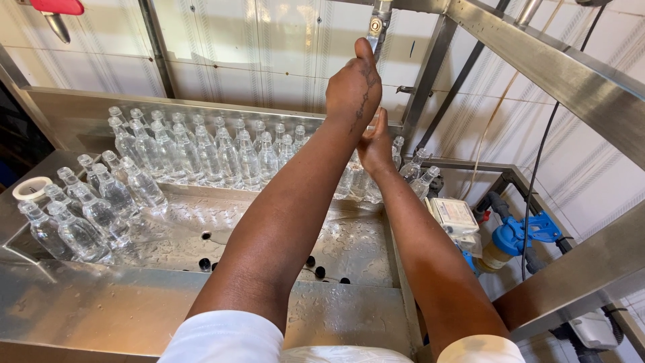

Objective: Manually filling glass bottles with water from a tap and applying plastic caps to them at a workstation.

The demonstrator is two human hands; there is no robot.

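Above the wet steel trough (pixel 349 249), left hand (pixel 354 87) wraps the metal valve (pixel 376 25); right hand's (pixel 376 144) grip unclear (clear bottles (pixel 201 151) behind)

One view only, from the person's head, looking forward and down along both outstretched forearms. The sleeves sit right at the bottom edge, very close to the lens. The wet steel table (pixel 101 306) fills the lower left, near at hand, with the tiled wall (pixel 235 47) behind it facing us. At right, a steel frame (pixel 557 74) slants across, close by.
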